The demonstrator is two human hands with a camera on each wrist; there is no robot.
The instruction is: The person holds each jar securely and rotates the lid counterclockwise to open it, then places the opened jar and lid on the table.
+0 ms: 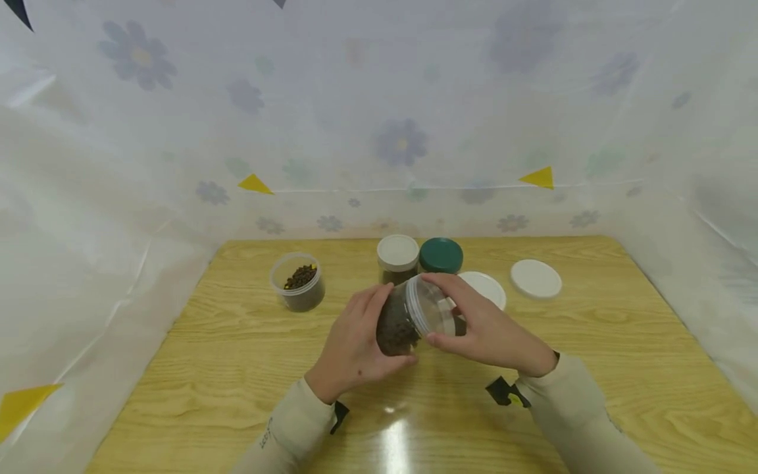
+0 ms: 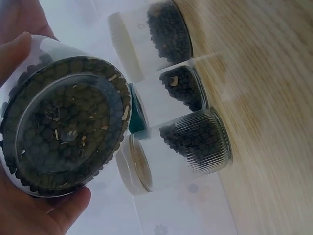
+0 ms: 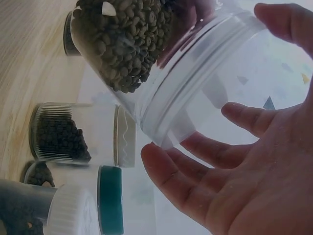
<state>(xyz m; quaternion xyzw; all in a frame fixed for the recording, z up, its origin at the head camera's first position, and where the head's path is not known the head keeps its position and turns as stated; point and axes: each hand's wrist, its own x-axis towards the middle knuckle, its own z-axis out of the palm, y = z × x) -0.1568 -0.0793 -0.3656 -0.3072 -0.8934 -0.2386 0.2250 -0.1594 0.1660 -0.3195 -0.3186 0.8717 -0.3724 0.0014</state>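
A clear plastic jar [image 1: 398, 324], partly filled with dark brown bean-like pieces, is held tilted above the table, its mouth end toward the right. My left hand [image 1: 358, 336] grips the jar's body near the base, thumb below and fingers behind. The right hand [image 1: 482, 326] curls around the clear ridged mouth end, thumb and fingers on its edge. Whether that end is lidded I cannot tell. In the left wrist view, the jar's round base [image 2: 66, 127] faces the camera, with pieces lying against it. In the right wrist view the pieces [image 3: 124, 44] lie slanted inside.
Behind the hands stand a white-lidded jar [image 1: 398, 253], a green-lidded jar [image 1: 441, 255] and a ribbed, white-lidded jar [image 2: 195, 147]. A white round lid [image 1: 535, 278] is farther right. At left, an uncovered clear tub [image 1: 304, 301] holds brown pieces with yellow bits. Patterned sheeting surrounds the table.
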